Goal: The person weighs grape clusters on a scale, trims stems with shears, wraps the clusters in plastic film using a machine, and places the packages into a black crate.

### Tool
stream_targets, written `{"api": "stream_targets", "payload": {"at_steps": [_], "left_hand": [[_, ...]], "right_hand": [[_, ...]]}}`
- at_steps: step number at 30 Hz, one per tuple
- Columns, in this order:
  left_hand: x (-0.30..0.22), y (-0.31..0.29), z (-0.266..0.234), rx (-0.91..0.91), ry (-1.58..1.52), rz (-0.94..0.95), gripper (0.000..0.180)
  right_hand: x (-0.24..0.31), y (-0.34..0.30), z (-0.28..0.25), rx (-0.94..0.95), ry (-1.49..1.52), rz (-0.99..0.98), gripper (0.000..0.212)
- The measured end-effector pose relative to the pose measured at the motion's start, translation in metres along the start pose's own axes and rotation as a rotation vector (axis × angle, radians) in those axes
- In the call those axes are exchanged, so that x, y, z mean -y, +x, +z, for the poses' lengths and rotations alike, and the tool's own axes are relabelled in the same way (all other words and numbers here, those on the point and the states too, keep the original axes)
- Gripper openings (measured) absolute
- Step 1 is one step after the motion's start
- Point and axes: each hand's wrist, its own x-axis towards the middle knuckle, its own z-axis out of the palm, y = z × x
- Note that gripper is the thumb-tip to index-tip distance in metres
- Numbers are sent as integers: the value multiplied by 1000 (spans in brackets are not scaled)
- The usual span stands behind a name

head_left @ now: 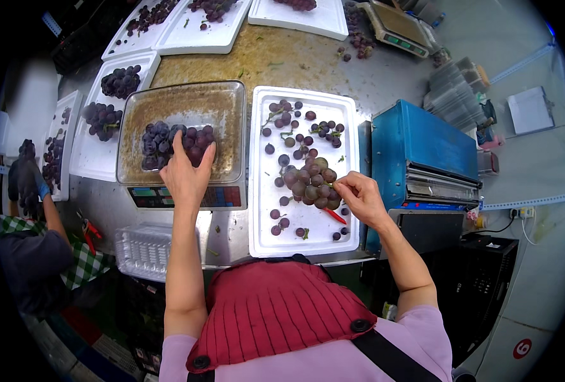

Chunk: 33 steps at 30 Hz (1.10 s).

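My left hand (186, 176) reaches over a clear plastic punnet (149, 167) of dark grapes (158, 141). Its thumb and index finger are spread apart and touch the grapes; the other fingers are partly hidden. The punnet sits on the metal pan (231, 102) of a weighing scale (144, 196). With closed fingertips my right hand (362, 198) holds a bunch of grapes (310, 183) by its stem side, over a white foam tray (257, 232). Loose grapes and small clusters (327, 129) lie scattered in that tray. A red-handled tool (335, 216) lies partly under the bunch.
More foam trays (200, 41) with grapes stand at the back and left. A blue machine (422, 143) borders the tray on the right. Stacked clear punnets (144, 249) sit at the front edge. A co-worker's gloved hand (42, 189) is at the far left, near red-handled clippers (90, 234).
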Motion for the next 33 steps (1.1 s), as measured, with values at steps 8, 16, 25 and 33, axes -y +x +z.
{"api": "stream_targets", "payload": {"at_steps": [8,16,25,33], "left_hand": [[2,2,2,-15,-36,-17,72],[7,4,0,6,-54,-18,65],[7,2,0,30,-18,-2,62],[9,5,5,46,-85,22,59]], "right_hand": [[-23,-2,-2,65,-19,120,16],[-62,78,-33,-143,-128,-21,21],[-110,179,-38,-128,-117,-58,23],[-153,213,-27,23,16,-71,19]]}}
